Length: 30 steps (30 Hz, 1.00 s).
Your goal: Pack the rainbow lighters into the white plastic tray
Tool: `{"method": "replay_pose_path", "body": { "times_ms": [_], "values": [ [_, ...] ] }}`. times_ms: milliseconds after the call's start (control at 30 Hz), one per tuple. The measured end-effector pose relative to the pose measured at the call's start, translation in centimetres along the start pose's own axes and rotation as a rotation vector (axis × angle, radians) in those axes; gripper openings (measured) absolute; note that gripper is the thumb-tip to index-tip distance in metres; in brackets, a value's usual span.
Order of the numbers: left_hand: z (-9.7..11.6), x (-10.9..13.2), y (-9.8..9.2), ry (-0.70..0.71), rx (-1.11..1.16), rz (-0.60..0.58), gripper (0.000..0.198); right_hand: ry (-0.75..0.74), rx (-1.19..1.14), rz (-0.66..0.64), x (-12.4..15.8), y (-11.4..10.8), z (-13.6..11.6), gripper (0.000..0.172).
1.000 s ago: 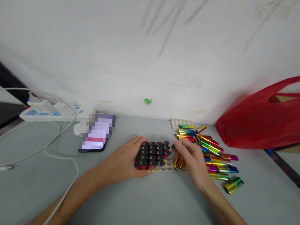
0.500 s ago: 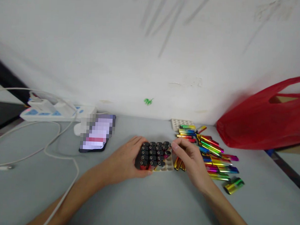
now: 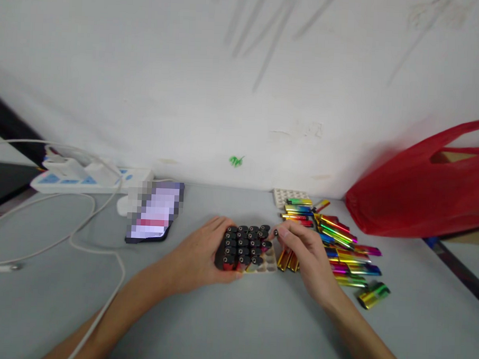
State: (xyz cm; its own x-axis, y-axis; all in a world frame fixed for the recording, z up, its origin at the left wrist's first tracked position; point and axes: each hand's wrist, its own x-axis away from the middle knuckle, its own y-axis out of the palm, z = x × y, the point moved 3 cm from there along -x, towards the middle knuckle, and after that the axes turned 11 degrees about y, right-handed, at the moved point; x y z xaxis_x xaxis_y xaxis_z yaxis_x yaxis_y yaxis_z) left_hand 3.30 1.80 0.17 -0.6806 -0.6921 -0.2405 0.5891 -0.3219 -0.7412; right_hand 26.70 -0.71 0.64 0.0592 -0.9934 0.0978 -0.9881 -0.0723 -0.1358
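Observation:
Several lighters (image 3: 242, 242) stand upright in rows, black tops up, in a pale moulded tray (image 3: 270, 264). The tray's front right pockets show bare. My left hand (image 3: 210, 247) is wrapped round the left side of the lighter block, thumb along the front and fingers behind. Just right of the block, my right hand (image 3: 300, 248) pinches a single lighter (image 3: 276, 232); its black top shows, while my fingers hide part of its body. Loose shiny lighters (image 3: 336, 234) in gold, green, red, blue and pink lie in a pile beside and beyond my right hand.
A second pale tray (image 3: 290, 197) lies by the wall behind the pile. A red bag (image 3: 417, 187) stands at the right. On the left are a phone (image 3: 154, 213), a white power strip (image 3: 92, 181) and a loose white cable (image 3: 118, 269) crossing above my left forearm.
My right hand has shifted slightly right with the lighter, opening a gap between it and the block. My left hand stays in place round the lighters.

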Motion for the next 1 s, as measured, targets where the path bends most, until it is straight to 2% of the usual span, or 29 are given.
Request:
{"method": "replay_pose_path", "body": {
  "times_ms": [300,533,1000],
  "values": [
    [0.3,0.0,-0.1,0.004,-0.007,0.003,0.04,0.021,0.001,0.019,0.0,0.1,0.4,0.044],
    [0.2,0.0,0.0,0.014,-0.004,0.0,0.041,0.027,-0.007,0.04,-0.1,-0.1,1.0,0.041],
    [0.3,0.0,-0.1,0.001,-0.011,-0.014,0.042,0.046,-0.01,0.015,0.2,0.1,0.5,0.041]
  ]
}}
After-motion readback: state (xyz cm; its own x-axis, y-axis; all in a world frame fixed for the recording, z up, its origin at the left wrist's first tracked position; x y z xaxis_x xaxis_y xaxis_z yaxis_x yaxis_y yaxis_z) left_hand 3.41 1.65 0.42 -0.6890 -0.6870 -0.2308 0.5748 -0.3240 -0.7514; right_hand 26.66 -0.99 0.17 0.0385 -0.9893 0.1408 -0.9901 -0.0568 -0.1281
